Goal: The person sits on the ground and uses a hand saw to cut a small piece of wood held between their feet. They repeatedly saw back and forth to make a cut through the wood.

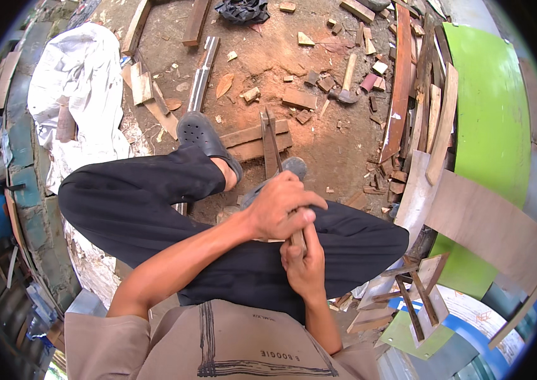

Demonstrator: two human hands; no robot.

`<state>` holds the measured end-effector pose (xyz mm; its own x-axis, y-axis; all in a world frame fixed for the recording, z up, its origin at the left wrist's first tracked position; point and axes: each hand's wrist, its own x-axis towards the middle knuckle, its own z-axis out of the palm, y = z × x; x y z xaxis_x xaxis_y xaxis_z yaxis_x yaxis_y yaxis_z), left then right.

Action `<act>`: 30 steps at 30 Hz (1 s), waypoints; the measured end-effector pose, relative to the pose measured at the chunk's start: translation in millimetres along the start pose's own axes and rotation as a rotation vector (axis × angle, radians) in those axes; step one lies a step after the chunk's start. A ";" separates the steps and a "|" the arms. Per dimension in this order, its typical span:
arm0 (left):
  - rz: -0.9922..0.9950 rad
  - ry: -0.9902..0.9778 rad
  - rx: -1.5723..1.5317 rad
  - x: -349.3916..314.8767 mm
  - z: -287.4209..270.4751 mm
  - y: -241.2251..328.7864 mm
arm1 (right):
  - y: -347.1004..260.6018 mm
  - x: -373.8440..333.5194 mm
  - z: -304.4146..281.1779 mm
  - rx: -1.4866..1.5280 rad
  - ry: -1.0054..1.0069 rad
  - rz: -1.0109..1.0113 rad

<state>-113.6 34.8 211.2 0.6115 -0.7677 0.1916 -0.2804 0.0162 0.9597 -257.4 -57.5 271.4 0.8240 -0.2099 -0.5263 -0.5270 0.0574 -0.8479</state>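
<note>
My left hand (284, 208) is closed over the upper part of a narrow wooden piece (298, 240), its fingers bent across the top. Just below it, my right hand (304, 263) wraps round the same piece, thumb upward. Both hands are close together above my right thigh. Beyond them a long narrow brown strip (270, 144) runs away between my feet, over wooden blocks (249, 143) on the ground. A thin dark edge shows along the strip near my left hand. Whether the strip joins the held piece is hidden by my hands.
A hammer (347, 79) lies among wood offcuts (300, 99) ahead. A metal bar (202, 76) lies beyond my left shoe (205, 136). White cloth (75, 82) is at left; long boards (398, 82) and a green panel (490, 107) are at right. A small wooden frame (417, 297) stands lower right.
</note>
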 end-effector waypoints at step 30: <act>-0.721 1.000 -0.098 -3.8 -34.8 -103.3 | -15.7 119.3 29.6 -0.190 -0.045 -0.097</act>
<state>-61.2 58.3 118.5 0.9117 0.2047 -0.3561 0.3854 -0.1264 0.9141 -144.7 -54.6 220.1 0.8789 -0.1611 -0.4491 -0.4713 -0.1471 -0.8696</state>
